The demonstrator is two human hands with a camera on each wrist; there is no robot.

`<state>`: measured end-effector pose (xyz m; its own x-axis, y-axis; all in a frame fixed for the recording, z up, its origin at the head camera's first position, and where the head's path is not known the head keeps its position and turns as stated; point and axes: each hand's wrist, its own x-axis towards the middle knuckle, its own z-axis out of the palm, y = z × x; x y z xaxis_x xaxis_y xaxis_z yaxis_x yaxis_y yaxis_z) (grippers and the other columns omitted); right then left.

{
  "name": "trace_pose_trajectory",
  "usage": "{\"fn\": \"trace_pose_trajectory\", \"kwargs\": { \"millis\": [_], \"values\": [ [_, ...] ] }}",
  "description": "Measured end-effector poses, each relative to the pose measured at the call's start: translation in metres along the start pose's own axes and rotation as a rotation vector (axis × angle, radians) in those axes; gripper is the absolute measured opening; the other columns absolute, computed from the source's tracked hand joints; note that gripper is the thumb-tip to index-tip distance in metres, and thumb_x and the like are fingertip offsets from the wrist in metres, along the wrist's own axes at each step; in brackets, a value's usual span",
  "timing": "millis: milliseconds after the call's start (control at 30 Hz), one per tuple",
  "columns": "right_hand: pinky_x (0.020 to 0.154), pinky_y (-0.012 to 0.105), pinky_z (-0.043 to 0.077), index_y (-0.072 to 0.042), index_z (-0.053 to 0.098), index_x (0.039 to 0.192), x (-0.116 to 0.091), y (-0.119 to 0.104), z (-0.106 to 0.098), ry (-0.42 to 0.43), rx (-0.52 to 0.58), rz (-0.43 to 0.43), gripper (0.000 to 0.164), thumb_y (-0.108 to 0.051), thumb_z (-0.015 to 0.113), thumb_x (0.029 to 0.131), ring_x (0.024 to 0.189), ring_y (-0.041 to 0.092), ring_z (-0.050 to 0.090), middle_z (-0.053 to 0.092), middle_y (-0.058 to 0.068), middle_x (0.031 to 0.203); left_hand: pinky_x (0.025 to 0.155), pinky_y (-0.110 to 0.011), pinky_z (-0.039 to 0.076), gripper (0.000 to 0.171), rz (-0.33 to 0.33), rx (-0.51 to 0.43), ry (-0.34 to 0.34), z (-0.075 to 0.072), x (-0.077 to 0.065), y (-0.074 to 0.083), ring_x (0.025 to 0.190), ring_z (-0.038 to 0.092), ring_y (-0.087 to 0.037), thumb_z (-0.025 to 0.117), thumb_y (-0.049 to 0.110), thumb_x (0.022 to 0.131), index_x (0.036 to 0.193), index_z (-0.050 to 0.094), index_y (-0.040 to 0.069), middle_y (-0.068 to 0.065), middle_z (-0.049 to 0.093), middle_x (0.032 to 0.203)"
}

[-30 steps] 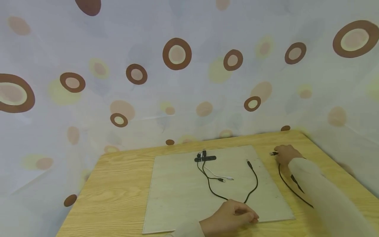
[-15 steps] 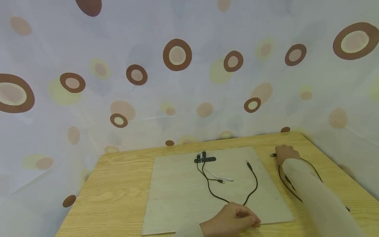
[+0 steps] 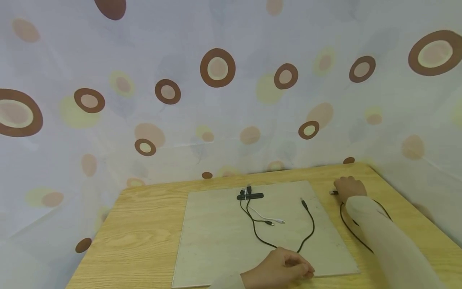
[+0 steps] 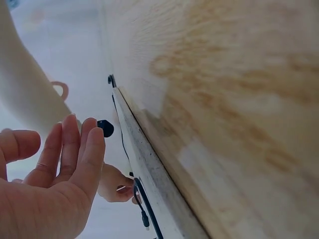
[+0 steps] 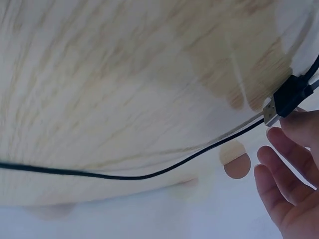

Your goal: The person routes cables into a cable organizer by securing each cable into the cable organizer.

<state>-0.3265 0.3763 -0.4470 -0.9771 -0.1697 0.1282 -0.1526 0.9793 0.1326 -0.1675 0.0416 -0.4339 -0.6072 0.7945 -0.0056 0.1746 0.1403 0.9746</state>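
At the right of the table, my right hand [image 3: 350, 188] pinches a black USB cable by its plug [image 3: 333, 193]; thumb and fingertips are at the plug [image 5: 291, 97] in the right wrist view, the metal end sticking out. My left hand [image 3: 279, 268] rests at the front edge of the pale board [image 3: 216, 241], fingers relaxed and holding nothing; its fingers [image 4: 89, 154] show nearly straight in the left wrist view. A black cable [image 3: 313, 224] loops over the board, its lowest part hidden behind the left hand. A black cable holder strip [image 3: 258, 196] lies at the board's back.
Several plugs [image 3: 249, 188] sit at the holder strip. A white cable [image 3: 260, 212] and a short black cable end [image 3: 269, 222] lie on the board. Patterned cloth [image 3: 216, 156] encloses the wooden table [image 3: 140, 233] behind and at the sides.
My right hand and forearm have turned and shifted a little left, the plug staying almost in place. More cable shows right of the hand. The left hand has hardly moved.
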Motion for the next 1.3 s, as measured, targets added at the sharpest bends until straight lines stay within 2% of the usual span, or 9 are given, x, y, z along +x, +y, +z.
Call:
{"fn": "trace_pose_trajectory", "kwargs": {
  "millis": [367, 600, 733, 933, 1133, 1300],
  "values": [
    [0.070, 0.050, 0.051, 0.002, 0.067, 0.088, -0.001, 0.004, 0.003, 0.048, -0.089, -0.075, 0.018, 0.007, 0.076, 0.073, 0.081, 0.039, 0.056, 0.063, 0.017, 0.083, 0.077, -0.014, 0.049, 0.028, -0.041, -0.034, 0.030, -0.002, -0.002, 0.001, 0.090, 0.063, 0.004, 0.052, 0.018, 0.098, 0.105, 0.071, -0.002, -0.003, 0.073, 0.102],
    [0.076, 0.053, 0.048, -0.001, 0.068, 0.089, -0.003, 0.008, 0.001, 0.036, -0.143, -0.130, 0.024, 0.007, 0.079, 0.069, 0.085, 0.039, 0.054, 0.063, 0.016, 0.086, 0.077, -0.015, 0.050, 0.030, -0.050, -0.045, 0.024, -0.003, -0.003, 0.003, 0.088, 0.063, 0.004, 0.052, 0.019, 0.098, 0.105, 0.071, -0.003, -0.005, 0.073, 0.102],
    [0.075, 0.052, 0.048, -0.001, 0.066, 0.089, -0.004, 0.010, 0.003, 0.036, -0.147, -0.136, 0.028, 0.005, 0.082, 0.067, 0.085, 0.038, 0.054, 0.062, 0.015, 0.086, 0.077, -0.015, 0.050, 0.030, -0.054, -0.053, 0.023, -0.003, -0.003, 0.003, 0.088, 0.063, 0.004, 0.051, 0.019, 0.098, 0.106, 0.070, -0.003, -0.004, 0.073, 0.103],
    [0.072, 0.051, 0.050, 0.001, 0.063, 0.094, -0.007, 0.012, 0.005, 0.029, -0.125, -0.141, 0.029, 0.006, 0.079, 0.070, 0.084, 0.038, 0.056, 0.062, 0.017, 0.087, 0.076, -0.014, 0.050, 0.031, -0.052, -0.065, 0.014, -0.002, -0.003, 0.002, 0.088, 0.062, 0.005, 0.051, 0.018, 0.098, 0.108, 0.069, -0.005, -0.006, 0.072, 0.105],
    [0.067, 0.048, 0.051, 0.002, 0.063, 0.095, -0.006, 0.016, 0.007, 0.042, -0.126, -0.164, 0.034, 0.006, 0.082, 0.067, 0.083, 0.038, 0.057, 0.061, 0.017, 0.087, 0.076, -0.014, 0.050, 0.030, -0.062, -0.052, 0.029, -0.003, -0.005, 0.002, 0.087, 0.063, 0.004, 0.052, 0.019, 0.098, 0.106, 0.071, -0.003, -0.003, 0.073, 0.103],
    [0.063, 0.045, 0.052, 0.003, 0.062, 0.096, -0.006, 0.022, 0.009, 0.042, -0.099, -0.178, 0.032, 0.008, 0.079, 0.069, 0.078, 0.037, 0.057, 0.062, 0.018, 0.087, 0.076, -0.015, 0.050, 0.030, -0.064, -0.054, 0.024, -0.004, -0.005, 0.003, 0.088, 0.063, 0.004, 0.051, 0.019, 0.098, 0.107, 0.070, -0.003, -0.004, 0.073, 0.104]
  ]
}}
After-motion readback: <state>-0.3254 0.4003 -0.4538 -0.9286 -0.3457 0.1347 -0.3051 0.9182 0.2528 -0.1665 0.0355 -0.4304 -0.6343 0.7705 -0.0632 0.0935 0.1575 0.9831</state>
